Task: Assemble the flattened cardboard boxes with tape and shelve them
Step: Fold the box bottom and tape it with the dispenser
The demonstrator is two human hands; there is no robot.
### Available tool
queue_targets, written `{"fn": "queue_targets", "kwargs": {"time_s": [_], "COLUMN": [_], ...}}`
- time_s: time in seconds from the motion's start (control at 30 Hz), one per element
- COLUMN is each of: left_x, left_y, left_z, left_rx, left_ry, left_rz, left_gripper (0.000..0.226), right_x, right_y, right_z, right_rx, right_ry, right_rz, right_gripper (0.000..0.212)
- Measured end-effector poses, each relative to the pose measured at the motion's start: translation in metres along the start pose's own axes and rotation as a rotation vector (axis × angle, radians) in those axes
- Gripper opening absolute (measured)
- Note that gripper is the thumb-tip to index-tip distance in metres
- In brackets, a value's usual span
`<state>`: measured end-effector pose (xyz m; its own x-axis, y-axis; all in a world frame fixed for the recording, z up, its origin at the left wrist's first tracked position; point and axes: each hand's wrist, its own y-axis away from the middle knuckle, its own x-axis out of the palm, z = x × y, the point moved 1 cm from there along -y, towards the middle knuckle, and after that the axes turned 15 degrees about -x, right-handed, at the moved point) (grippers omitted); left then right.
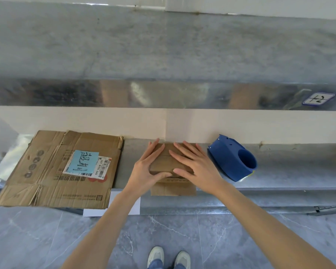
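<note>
Shoes: pale sneakers (168, 257) at the near edge, on grey marbled floor tile (37, 239). Both bare forearms reach away from them toward the low galvanised metal shelf (289, 167).

Near lip of that shelf: white paper sheet (113, 208) sticks out under the left stack. A loose brown flap (173, 189) of the small box hangs over the lip at centre.

Task item: small brown cardboard box (163, 162) sits at the centre of the low shelf. Its far side is close to the white wall (85, 119); cannot tell if they touch.

Left hand (146, 167): flat on the box's left half, fingers straight and pointing far, thumb along the near top edge. It presses and does not grasp.

Right hand (196, 166): same on the right half, fingers spread flat, thumb on the near edge. Fingertips of the two hands sit just beside each other over the top seam.

Left of the box, apart from it: large flattened brown corrugated cardboard sheet (47, 171), creased, overhanging the shelf's near edge. A light blue handwritten note (83, 162) lies on a white barcode shipping label (103, 167) on its right part.

Right of the box, near the right hand but not touching: blue plastic tape dispenser (231, 162), round opening facing near-right.

Far: upper metal shelf (163, 45) with a shiny front lip. A white blue-edged sticker (318, 98) is on the lip at right.
</note>
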<state>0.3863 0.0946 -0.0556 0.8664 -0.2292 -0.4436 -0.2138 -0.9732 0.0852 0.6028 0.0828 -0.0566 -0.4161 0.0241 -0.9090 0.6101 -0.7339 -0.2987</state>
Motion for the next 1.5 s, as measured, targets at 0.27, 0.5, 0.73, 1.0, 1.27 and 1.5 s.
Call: {"fn": "queue_targets", "kwargs": {"time_s": [0.27, 0.5, 0.73, 1.0, 1.27, 1.5], "left_x": [0.009, 0.018, 0.020, 0.019, 0.009, -0.031], "left_y": [0.006, 0.011, 0.010, 0.009, 0.003, -0.025], "left_z": [-0.005, -0.004, -0.001, -0.003, -0.004, -0.009], "left_rx": [-0.041, -0.154, -0.184, -0.183, -0.112, -0.032], "left_ry": [0.061, 0.219, 0.274, 0.283, 0.209, 0.059], "left_rz": [-0.014, 0.008, 0.015, 0.036, 0.041, 0.131], "left_gripper": [0.090, 0.112, 0.116, 0.113, 0.106, 0.069], "right_x": [0.001, 0.001, -0.002, -0.001, -0.006, -0.010], "right_y": [-0.005, -0.007, -0.008, -0.005, -0.009, -0.014], "right_z": [0.014, 0.024, 0.025, 0.025, 0.023, 0.025], "right_rx": [0.232, 0.463, 0.513, 0.562, 0.574, 0.519], "right_ry": [-0.334, -0.579, -0.706, -0.758, -0.698, -0.581], "right_rz": [-0.315, -0.489, -0.512, -0.499, -0.436, -0.409], "right_gripper": [0.064, 0.062, 0.063, 0.064, 0.050, 0.038]}}
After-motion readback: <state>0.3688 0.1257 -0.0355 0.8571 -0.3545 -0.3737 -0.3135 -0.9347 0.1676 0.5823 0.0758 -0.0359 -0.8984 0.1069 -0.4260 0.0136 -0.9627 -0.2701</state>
